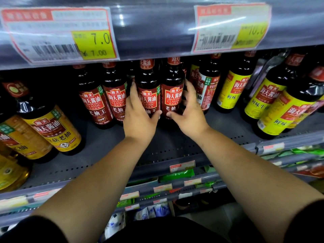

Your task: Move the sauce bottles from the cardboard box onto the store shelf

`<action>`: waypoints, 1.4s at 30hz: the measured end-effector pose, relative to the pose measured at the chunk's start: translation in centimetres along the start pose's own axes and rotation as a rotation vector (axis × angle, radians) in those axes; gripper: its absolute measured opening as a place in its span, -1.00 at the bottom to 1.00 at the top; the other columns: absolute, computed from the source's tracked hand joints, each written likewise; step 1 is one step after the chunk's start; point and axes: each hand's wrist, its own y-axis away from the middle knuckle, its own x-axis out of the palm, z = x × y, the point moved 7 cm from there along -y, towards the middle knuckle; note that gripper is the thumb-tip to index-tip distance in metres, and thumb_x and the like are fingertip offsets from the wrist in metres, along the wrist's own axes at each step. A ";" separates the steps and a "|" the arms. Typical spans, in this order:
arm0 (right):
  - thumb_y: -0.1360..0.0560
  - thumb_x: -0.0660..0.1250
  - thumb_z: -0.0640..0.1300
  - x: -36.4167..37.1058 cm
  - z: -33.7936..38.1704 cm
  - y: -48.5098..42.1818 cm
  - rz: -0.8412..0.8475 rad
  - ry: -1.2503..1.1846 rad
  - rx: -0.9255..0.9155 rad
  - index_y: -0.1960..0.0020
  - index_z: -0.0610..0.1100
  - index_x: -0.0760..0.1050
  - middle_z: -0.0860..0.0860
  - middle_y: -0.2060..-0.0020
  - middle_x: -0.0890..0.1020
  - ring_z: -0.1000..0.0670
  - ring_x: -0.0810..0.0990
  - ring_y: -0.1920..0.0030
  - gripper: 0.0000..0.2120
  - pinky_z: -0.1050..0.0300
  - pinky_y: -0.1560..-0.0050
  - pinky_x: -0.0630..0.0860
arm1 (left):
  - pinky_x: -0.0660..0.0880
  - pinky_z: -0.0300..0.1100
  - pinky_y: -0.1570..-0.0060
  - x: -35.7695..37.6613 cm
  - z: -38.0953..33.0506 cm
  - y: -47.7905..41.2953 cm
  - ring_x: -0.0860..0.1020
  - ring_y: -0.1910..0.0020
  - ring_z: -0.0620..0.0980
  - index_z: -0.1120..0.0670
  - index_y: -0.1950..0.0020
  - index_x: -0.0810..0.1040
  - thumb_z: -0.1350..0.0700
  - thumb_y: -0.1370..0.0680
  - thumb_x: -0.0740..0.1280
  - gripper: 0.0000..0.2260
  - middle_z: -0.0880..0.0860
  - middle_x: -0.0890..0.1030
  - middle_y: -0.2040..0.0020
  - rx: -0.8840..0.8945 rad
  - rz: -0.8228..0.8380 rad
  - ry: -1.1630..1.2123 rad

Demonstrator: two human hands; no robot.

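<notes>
Two dark sauce bottles with red labels stand upright side by side on the grey store shelf (175, 142). My left hand (138, 118) wraps the left one (149, 95), fingers on its left side and thumb across the front. My right hand (189, 111) wraps the right one (172, 95), fingers behind its right side and thumb at the label's lower edge. Two more red-labelled bottles (105, 102) stand just to the left. The cardboard box is out of view.
Yellow-labelled bottles stand at the right (273, 102) and at the left (57, 130) of the same shelf. A shelf edge with price tags (94, 42) hangs close above the bottle caps. Lower shelves hold green and white packets (175, 174).
</notes>
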 end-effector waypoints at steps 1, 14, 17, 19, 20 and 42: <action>-0.39 0.56 -0.23 0.0 0.1 0.0 0.000 0.004 -0.005 -0.61 0.14 -0.05 -0.01 -0.48 0.41 0.03 0.39 -0.49 0.05 -0.15 -0.46 0.41 | 0.40 -0.07 -0.24 0.0 0.0 0.1 0.34 -0.46 0.11 0.03 -0.61 -0.07 0.05 -0.43 0.53 -0.05 0.13 0.26 -0.51 0.011 0.001 -0.006; -0.43 0.52 -0.30 0.4 0.1 -0.1 0.050 0.063 -0.019 -0.63 0.13 -0.10 0.10 -0.49 0.35 0.11 0.33 -0.51 0.06 -0.11 -0.51 0.35 | 0.54 0.13 -0.11 -0.2 -0.2 0.2 0.45 -0.36 0.19 0.02 -0.61 -0.08 0.10 -0.45 0.51 -0.06 0.14 0.27 -0.50 0.027 0.005 -0.140; -0.43 0.50 -0.31 0.5 0.1 -0.1 0.055 0.070 -0.018 -0.62 0.17 -0.12 0.04 -0.55 0.30 0.06 0.29 -0.55 0.07 -0.19 -0.50 0.35 | 0.57 0.17 -0.08 0.0 -0.2 0.1 0.46 -0.35 0.19 0.01 -0.60 -0.10 0.12 -0.45 0.50 -0.06 0.14 0.27 -0.50 -0.007 0.005 -0.148; -0.43 0.50 -0.30 0.5 0.1 -0.1 0.063 0.062 -0.011 -0.62 0.22 -0.13 0.03 -0.56 0.29 0.02 0.29 -0.55 0.08 -0.24 -0.48 0.36 | 0.57 0.17 -0.08 -0.2 -0.2 0.1 0.47 -0.34 0.19 0.00 -0.60 -0.10 0.11 -0.46 0.49 -0.07 0.14 0.27 -0.50 -0.008 0.017 -0.145; -0.43 0.50 -0.29 0.5 0.1 0.0 0.070 0.059 -0.003 -0.61 0.24 -0.14 0.03 -0.56 0.29 0.01 0.31 -0.55 0.08 -0.24 -0.47 0.37 | 0.57 0.16 -0.08 -0.4 -0.2 0.1 0.48 -0.33 0.19 0.00 -0.61 -0.10 0.11 -0.46 0.49 -0.07 0.15 0.27 -0.51 -0.003 0.027 -0.139; -0.50 0.37 0.27 20.2 20.1 13.3 0.804 0.510 -0.098 -0.58 0.14 0.20 0.17 -0.59 0.20 0.06 0.24 -0.54 -0.28 -0.03 -0.47 0.32 | 0.42 -0.17 0.12 -29.2 12.3 9.8 0.58 0.07 -0.05 -0.15 -0.42 0.42 -0.30 -0.46 0.33 -0.44 -0.08 0.59 -0.25 -0.106 0.571 -0.489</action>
